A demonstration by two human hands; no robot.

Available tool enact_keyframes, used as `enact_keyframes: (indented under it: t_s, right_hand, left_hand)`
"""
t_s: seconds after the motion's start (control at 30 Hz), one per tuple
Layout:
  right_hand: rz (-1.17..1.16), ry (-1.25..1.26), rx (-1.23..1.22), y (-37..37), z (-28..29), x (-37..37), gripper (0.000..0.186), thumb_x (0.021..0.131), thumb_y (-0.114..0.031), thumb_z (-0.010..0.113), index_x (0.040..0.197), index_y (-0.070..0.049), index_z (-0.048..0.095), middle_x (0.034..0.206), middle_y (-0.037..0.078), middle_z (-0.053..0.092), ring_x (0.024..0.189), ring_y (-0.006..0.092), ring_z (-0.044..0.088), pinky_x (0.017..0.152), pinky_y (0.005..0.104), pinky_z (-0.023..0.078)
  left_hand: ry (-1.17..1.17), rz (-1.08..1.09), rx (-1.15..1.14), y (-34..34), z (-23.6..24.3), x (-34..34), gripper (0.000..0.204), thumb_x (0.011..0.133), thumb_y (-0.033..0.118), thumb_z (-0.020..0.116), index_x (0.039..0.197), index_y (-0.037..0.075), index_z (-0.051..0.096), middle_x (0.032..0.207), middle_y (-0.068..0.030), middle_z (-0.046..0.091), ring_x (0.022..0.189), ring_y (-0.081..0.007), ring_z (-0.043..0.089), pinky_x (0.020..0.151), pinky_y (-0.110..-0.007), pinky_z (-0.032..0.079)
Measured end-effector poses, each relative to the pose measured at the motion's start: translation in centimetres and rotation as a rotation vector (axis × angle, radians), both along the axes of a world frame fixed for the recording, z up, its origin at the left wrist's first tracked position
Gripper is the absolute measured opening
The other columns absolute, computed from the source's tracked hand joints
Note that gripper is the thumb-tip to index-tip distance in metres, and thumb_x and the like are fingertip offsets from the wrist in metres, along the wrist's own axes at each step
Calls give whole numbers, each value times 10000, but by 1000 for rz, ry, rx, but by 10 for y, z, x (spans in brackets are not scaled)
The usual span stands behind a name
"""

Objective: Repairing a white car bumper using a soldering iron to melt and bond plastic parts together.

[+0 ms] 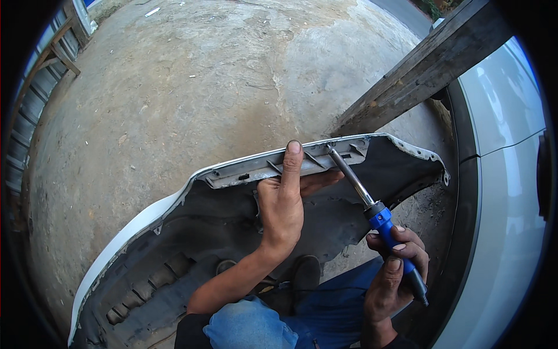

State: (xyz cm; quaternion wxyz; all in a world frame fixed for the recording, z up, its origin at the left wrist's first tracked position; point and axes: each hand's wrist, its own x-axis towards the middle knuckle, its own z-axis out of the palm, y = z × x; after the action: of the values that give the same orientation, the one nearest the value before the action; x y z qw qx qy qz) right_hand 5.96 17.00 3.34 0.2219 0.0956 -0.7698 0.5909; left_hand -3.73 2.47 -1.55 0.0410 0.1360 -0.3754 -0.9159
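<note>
A car bumper, white along its outer rim and dark inside, lies across my legs. My left hand grips its upper edge, thumb laid over a pale ribbed strip and fingers tucked behind. My right hand is wrapped round a soldering iron with a blue handle and metal shaft; the iron's tip touches, or is very near, the strip just right of my left thumb. My shoes show partly below the bumper.
A weathered post rises from the concrete floor beyond the bumper's right end. A white car stands close along my right. A corrugated metal sheet with wooden framing is at the far left, and a road shows at the top.
</note>
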Motion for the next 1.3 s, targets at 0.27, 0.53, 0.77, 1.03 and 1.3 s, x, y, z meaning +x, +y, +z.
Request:
enact_keyframes:
  t_s: [0.27,0.53,0.77,1.03,1.3]
  right_hand:
    - [13,11,-1,1,0,-1,210,1016,-183,555,1090,11,522,1204,205,546,939,314,698,850,442,617]
    - [13,10,-2,1,-1,-2,194,1014,-170,554,1085,8,526,1203,207,549,934,315,700,847,444,614]
    - [4,11,-34,0,-1,-2,180,996,-152,588,1063,11,548,1191,212,559,949,337,701,844,463,622]
    - [-12,12,-67,1,-1,-1,175,980,-138,619,1046,16,567,1180,223,568,967,350,697,840,481,633]
    - [17,24,13,1,-1,-2,173,1008,-153,562,1079,3,539,1188,200,562,925,315,707,853,455,609]
  left_hand:
    - [4,10,-8,0,0,0,531,1045,385,528,979,-125,660,908,-232,721,807,-291,749,795,-394,634]
    - [2,20,-2,0,1,-1,565,1038,402,538,958,-144,656,909,-247,717,813,-296,749,813,-383,633]
    - [9,20,-7,0,-1,-1,558,1038,400,538,971,-142,653,915,-245,716,818,-301,748,812,-389,633]
    - [17,14,-16,0,-1,-1,561,1037,404,539,975,-140,658,921,-246,717,826,-302,748,817,-396,632]
    - [16,25,-4,0,0,-1,555,1038,394,541,961,-141,670,914,-238,722,832,-299,748,821,-391,630]
